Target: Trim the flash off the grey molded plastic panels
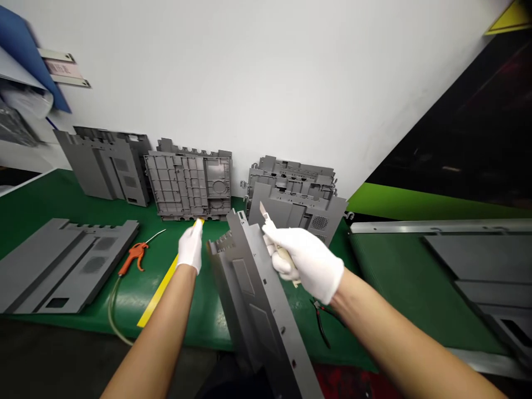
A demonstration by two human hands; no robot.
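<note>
The right hand (305,263) is shut tight around a craft knife (282,254) with a pale handle, and the blade points up and away. The left hand (190,247) has its fingers close together, and the tips are by a yellow strip (160,291). I cannot tell if it has hold of anything. A long gray plastic panel (253,293) is between the 2 hands, tilted up on its edge. Its long side runs from near the person out toward the wall. The right hand is nearer, just beside the panel's edge. The left hand is a bit apart from it. More gray panels (187,183) lie past the hands on the green desk (54,194). An orange air gun (135,257) lies left of the left hand, and pliers (320,321) lie below the right hand.
</note>
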